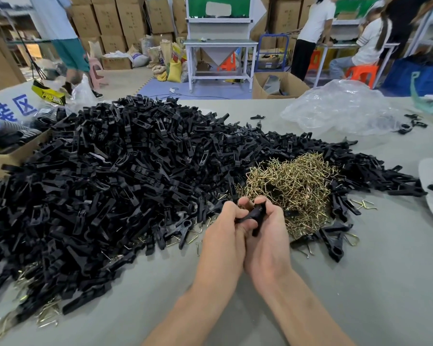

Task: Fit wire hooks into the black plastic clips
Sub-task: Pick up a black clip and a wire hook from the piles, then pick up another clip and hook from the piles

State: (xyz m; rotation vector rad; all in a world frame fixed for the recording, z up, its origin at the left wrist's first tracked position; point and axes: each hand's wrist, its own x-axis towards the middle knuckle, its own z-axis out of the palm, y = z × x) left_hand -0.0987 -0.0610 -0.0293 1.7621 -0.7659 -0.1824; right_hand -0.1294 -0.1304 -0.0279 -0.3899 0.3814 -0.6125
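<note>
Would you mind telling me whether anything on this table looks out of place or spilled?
Mostly tidy piles, but some stray: a loose brass-coloured wire hook lies alone on the grey table, right of the tangled hook heap, and more hooks poke out under the near-left edge of the black plastic clip pile.

Surface (360, 283): stretching grey across the foreground.
Plastic bag (345, 108): lying crumpled at far right.
Cardboard box (8, 157): sitting at the left edge.
Cartons (125, 18): standing stacked behind.
Workbench (220, 43): standing before them.
Person (369, 43): sitting on an orange stool (361, 71).
</note>
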